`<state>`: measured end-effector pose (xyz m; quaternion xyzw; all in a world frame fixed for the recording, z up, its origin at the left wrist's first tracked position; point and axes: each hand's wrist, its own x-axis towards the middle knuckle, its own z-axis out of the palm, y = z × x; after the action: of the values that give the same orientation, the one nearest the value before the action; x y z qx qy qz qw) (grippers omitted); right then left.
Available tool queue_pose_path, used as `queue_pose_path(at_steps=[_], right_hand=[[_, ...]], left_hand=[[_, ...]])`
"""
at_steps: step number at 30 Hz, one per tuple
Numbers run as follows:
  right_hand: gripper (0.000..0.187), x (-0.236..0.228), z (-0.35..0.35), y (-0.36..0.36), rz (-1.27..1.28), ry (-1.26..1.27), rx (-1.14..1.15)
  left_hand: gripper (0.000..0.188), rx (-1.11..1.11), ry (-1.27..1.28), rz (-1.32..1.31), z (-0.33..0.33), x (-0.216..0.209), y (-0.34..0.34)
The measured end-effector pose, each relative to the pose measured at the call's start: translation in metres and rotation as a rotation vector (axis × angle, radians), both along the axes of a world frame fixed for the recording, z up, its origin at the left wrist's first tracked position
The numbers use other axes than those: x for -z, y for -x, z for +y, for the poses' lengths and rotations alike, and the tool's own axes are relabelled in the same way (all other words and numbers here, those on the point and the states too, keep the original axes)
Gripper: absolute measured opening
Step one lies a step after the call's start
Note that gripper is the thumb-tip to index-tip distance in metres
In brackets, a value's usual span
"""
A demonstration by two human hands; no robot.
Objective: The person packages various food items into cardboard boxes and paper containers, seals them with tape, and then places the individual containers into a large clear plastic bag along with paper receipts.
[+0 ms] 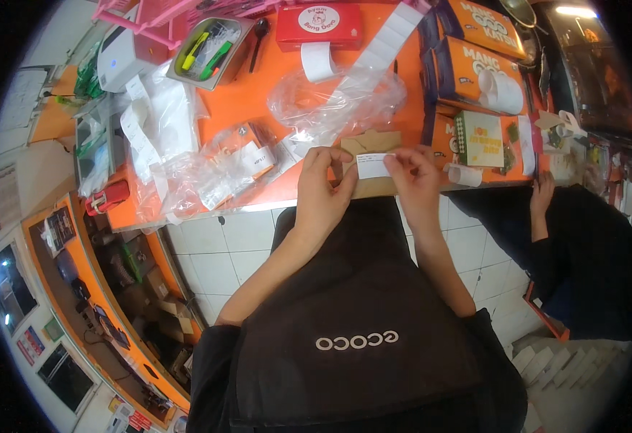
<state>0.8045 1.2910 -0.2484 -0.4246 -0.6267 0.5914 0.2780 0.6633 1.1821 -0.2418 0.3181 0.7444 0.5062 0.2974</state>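
A small white label [371, 167] with printed lines lies over a flat brown paper package [371, 141] at the near edge of the orange table. My left hand [323, 189] has its thumb and forefinger curled together at the label's left edge. From the other side, my right hand [418, 184] pinches the label's right end between thumb and fingers. Whether the label is stuck down or held just above the brown paper, I cannot tell. The package's lower part reaches toward my black apron [366, 289].
Crumpled clear plastic bags [338, 94] and an orange box in plastic [246, 155] lie ahead and left. A metal tray of markers [211, 54], a red box [318, 27] and orange packages [478, 72] stand farther back. At the right, another person's hand [543, 193] rests near the table edge.
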Motion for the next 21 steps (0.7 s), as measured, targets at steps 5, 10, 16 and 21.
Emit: queue_pose_path(at_steps=[5,10,16,21], right_hand=[[0.031,0.026,-0.013,0.005,-0.102,-0.261,0.090],[0.069,0.022,-0.011,0.011,0.014,-0.201,0.153],[0.080,0.031,-0.004,0.008,-0.126,-0.234,-0.065],[0.074,0.034,-0.002,0.009,0.033,-0.130,-0.136]], left_hand=[[0.023,-0.003,0.025,-0.016,0.001,0.004,0.000],[0.035,0.001,0.016,0.098,0.003,0.010,-0.002],[0.032,-0.042,0.020,-0.059,0.003,0.008,-0.002],[0.040,-0.067,0.014,-0.127,0.003,0.005,-0.002]])
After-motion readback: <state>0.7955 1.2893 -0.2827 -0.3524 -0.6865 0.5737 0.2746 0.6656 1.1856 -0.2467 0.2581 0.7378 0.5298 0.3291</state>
